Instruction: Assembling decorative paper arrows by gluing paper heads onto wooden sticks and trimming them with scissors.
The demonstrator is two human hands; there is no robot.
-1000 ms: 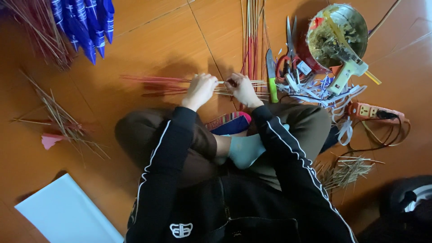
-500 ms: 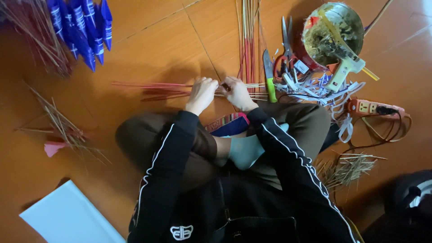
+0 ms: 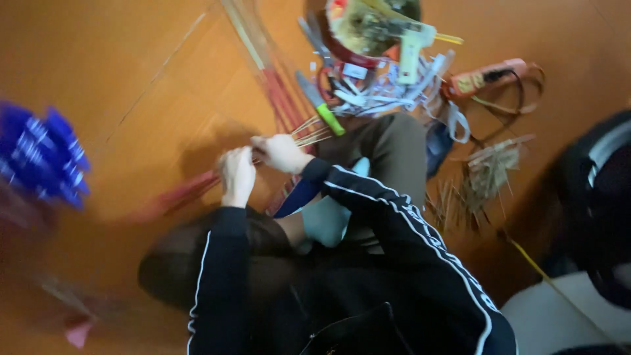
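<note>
A: Where is the bundle of thin sticks (image 3: 263, 164) just now?

B: Across the person's lap, low over the orange floor (image 3: 131, 79). The left hand (image 3: 236, 176) is closed round it near the middle, and the right hand (image 3: 281, 152) is pinched on it just beside, toward the pale bare ends that fan out to the right. The red-coated part runs off to the left, blurred

A: So both hands are clamped on it?

B: Yes, fingers curled shut on the sticks, the two hands close together but not quite touching

A: How would you judge it handles?

B: Very light, I'd say, and each stick is thin and springy, stiff enough along its length but easy to snap if bent sharply. Loose sticks will slide past one another, so the bundle wants a firm ring of fingers, not a pinch on one or two

A: And the best place to grip?

B: Near the middle, where the hands are, so neither end droops or splays. The bare ends look safer to pinch than the red coating, which may crumble or rub off

A: What lies about?

B: A green-handled knife (image 3: 321, 104) just beyond the right hand, a glue gun (image 3: 411, 46) over a round bowl (image 3: 358, 29), white paper strips (image 3: 374, 92), an orange power strip (image 3: 483, 73), and more loose sticks (image 3: 486, 172) to the right. Blue paper pieces (image 3: 43, 154) lie well apart on the left
</note>
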